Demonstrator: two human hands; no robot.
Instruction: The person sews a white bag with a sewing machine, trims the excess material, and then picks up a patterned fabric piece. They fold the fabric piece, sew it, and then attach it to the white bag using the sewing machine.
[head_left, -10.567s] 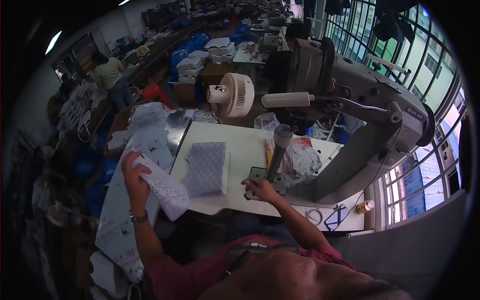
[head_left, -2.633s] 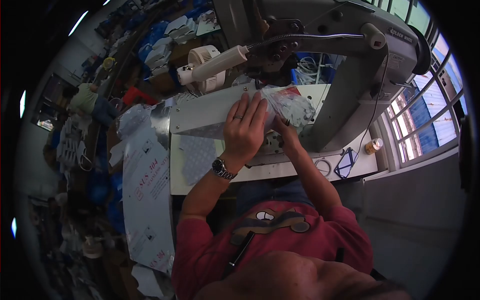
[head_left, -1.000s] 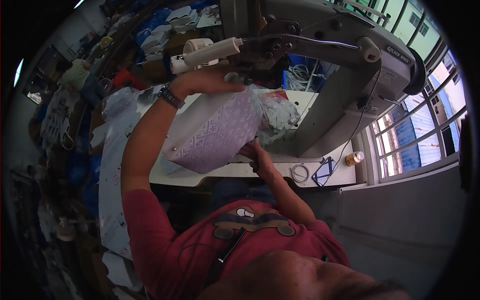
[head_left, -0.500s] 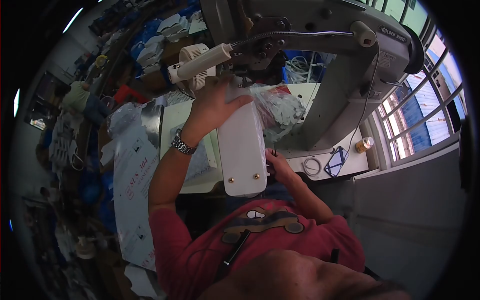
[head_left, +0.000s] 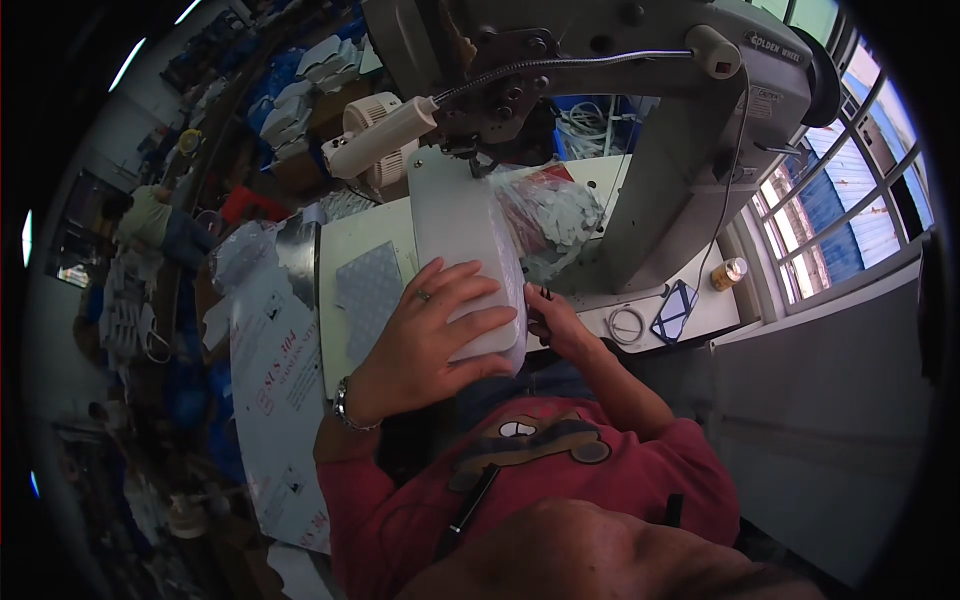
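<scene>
My left hand (head_left: 440, 325) lies with its fingers spread over the near end of a long white panel (head_left: 455, 225) with rounded corners. A brass screw shows at the panel's far left corner, under the head of a grey sewing machine (head_left: 510, 90). My right hand (head_left: 556, 322) is closed beside the panel's near right edge. Something small and dark pokes out between its fingers, too hidden to name. Just beyond the panel's right side sits a clear plastic bag (head_left: 560, 215) of white pieces.
A lamp (head_left: 382, 138) hangs at the machine's left. On the white table lie a patterned sheet (head_left: 368, 300), a coiled cable (head_left: 626, 326), a dark-framed flat item (head_left: 675, 312) and a jar (head_left: 728, 272). A film-covered metal sheet (head_left: 275, 390) borders the left. Another person (head_left: 150, 220) is farther back.
My left hand has come back from the panel's far end, by the machine head, to its near end. The right hand stays close to the panel's right edge.
</scene>
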